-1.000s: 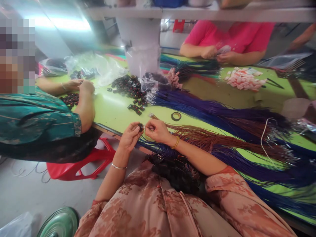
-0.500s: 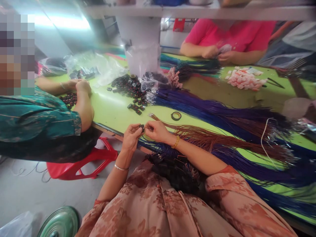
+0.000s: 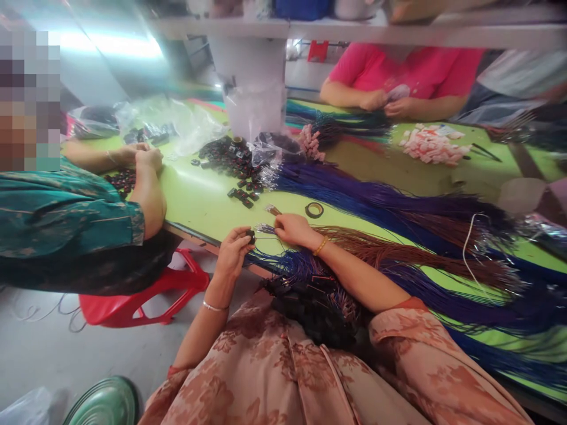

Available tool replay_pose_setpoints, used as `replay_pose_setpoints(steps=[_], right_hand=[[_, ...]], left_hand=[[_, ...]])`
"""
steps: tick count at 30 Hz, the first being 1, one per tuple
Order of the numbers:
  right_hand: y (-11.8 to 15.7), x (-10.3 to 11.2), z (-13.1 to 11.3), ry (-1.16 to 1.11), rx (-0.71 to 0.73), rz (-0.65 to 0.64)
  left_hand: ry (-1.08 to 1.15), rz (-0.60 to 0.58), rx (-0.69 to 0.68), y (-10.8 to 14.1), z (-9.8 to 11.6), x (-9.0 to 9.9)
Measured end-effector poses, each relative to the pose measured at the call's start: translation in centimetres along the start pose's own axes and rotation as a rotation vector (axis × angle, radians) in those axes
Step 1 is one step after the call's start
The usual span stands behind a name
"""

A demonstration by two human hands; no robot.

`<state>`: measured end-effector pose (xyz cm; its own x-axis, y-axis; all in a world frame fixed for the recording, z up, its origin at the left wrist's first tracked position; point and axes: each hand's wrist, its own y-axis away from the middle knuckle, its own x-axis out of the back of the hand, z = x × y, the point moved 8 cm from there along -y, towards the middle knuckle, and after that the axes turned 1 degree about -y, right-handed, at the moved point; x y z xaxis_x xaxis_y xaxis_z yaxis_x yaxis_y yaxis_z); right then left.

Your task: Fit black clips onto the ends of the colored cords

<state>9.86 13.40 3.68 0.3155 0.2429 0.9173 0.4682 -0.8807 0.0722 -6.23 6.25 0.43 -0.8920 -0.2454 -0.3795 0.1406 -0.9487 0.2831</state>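
A small black plastic connector (image 3: 251, 236) is pinched between the thumb and fingers of my left hand (image 3: 234, 251), just past the table's near edge. From it a thin wire stretches right, toward my other hand. My right hand (image 3: 293, 229) is closed over the front end of a bundle of brown wires (image 3: 354, 242), and its fingertips are partly hidden. The metal tips of the brown wires (image 3: 272, 209) stick out ahead of the fingers. Blue wires with pale metal ends (image 3: 266, 228) lie between my hands. Wired black connectors (image 3: 314, 307) are heaped against my lap.
Loose black connectors (image 3: 233, 156) are piled beyond my hands. A tape roll (image 3: 314, 209) lies near bundles of blue wires (image 3: 345, 183). Pink connectors (image 3: 434, 144) sit farther back. Co-workers are at left, by a red stool (image 3: 142, 301), and across the table.
My right hand has moved away from the connector, rightward to the brown wire ends. My left hand still holds the connector, slightly lower and to the left. Blue wire ends now show between the hands.
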Motion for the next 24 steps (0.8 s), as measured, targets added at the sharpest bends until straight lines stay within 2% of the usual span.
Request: replay_pose_setpoints(steps=[4,8,13,17,20,24], right_hand=[[0.2,-0.6,-0.3,0.067,0.009,-0.034],[0.6,0.0,-0.7,0.074,0.028,0.003],[1.0,1.1,-1.9,-0.279,0.140,0.112],[1.4,1.4,-2.7,-0.548,0.212,0.152],[1.8,1.4,-3.0,-0.606,0.218,0.149],[2.3,1.7,-3.2,-0.544,0.206,0.164]], left_hand=[[-0.004,-0.012,0.005,0.0,-0.3,-0.4],[0.019,-0.011,0.018,0.1,-0.3,-0.6],[0.082,-0.019,0.045,0.0,-0.7,-1.3],[0.127,-0.053,0.053,-0.2,-1.3,-1.9],[0.155,-0.083,0.055,-0.4,-1.6,-2.2],[0.181,-0.104,0.071,-0.5,-1.8,-2.5]])
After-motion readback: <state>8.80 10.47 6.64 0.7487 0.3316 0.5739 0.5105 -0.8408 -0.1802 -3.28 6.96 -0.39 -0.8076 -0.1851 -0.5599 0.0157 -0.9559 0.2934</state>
